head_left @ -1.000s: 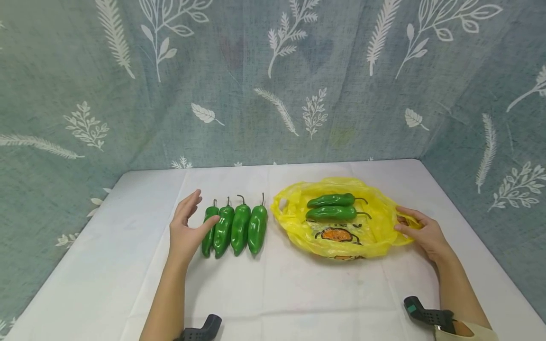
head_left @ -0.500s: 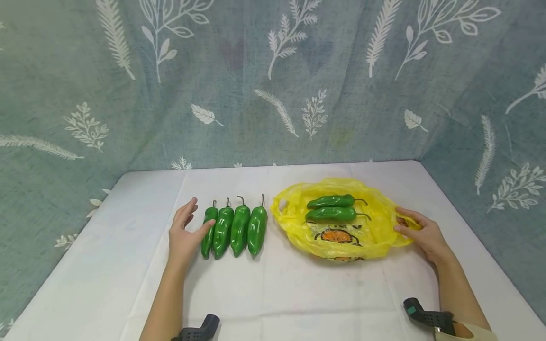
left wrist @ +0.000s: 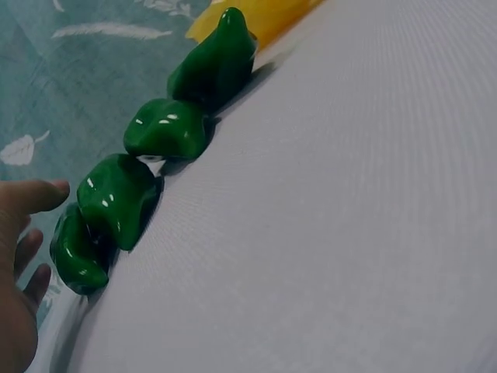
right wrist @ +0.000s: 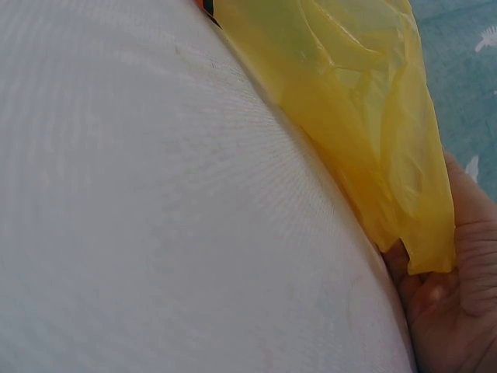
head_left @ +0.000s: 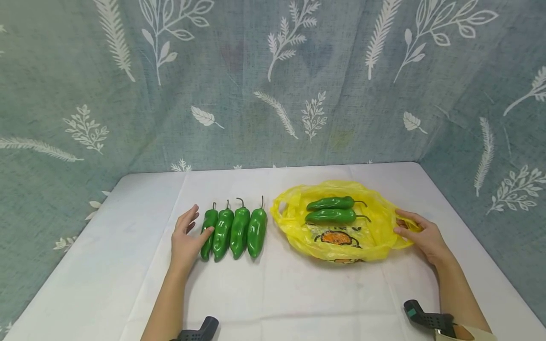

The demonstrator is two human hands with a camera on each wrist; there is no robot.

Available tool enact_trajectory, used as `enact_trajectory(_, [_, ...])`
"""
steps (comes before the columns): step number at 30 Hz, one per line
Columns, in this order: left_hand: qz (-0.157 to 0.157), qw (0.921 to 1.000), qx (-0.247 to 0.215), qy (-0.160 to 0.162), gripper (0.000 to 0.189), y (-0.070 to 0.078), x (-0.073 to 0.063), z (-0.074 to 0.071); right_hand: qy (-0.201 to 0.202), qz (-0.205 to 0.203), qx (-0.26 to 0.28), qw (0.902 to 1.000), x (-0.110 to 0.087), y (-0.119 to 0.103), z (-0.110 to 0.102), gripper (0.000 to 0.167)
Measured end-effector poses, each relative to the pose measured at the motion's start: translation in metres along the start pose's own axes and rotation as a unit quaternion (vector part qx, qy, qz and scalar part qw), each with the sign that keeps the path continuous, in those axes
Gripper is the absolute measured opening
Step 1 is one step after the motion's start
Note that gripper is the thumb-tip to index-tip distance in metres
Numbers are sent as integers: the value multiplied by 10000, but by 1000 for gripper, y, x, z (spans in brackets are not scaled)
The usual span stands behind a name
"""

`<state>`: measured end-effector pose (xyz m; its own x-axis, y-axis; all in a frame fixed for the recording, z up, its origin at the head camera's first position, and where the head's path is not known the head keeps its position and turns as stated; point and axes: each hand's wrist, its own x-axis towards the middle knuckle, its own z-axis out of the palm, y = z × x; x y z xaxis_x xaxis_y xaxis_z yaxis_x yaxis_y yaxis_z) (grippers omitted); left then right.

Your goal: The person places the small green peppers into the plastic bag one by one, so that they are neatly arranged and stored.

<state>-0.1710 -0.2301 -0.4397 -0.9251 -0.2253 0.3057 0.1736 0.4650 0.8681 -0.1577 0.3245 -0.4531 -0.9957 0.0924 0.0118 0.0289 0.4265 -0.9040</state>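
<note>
Several green chili peppers (head_left: 239, 233) lie side by side in a row on the table, stems pointing away. Beside the row's leftmost pepper (left wrist: 78, 256) is my left hand (head_left: 186, 239), its thumb spread from the fingers. From above, the thumb overlaps that pepper; in the left wrist view a small gap shows between them. A yellow plastic bag (head_left: 298, 237) lies spread with its mouth wide, and two more green peppers (head_left: 330, 216) rest inside. At the bag's right side, my right hand (head_left: 426, 237) holds its handle, the fingers partly hidden by the plastic.
A white cloth (head_left: 324, 293) covers the table. Behind and beside it hangs a blue-green curtain (head_left: 239, 142) with white leaf prints. Dark wrist devices (head_left: 431, 317) sit on both forearms.
My left hand has come down a little closer to the leftmost pepper, its thumb now over it in the head view. The right hand and the bag stay put.
</note>
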Motion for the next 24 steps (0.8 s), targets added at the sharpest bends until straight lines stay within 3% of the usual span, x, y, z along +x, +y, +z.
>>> enact_trajectory(13, [-317,9992,171,-192,64,-7,-1,2,25,-25,112,9999,-1,-1,1,67])
enact_trajectory(20, [-669,9928,927,-365,69,-9,-1,0,32,-53,57,10000,-1,-1,0,67])
enact_trajectory(24, [-746,9898,1124,-460,72,-12,-1,-1,27,-46,65,10000,-1,-2,0,68])
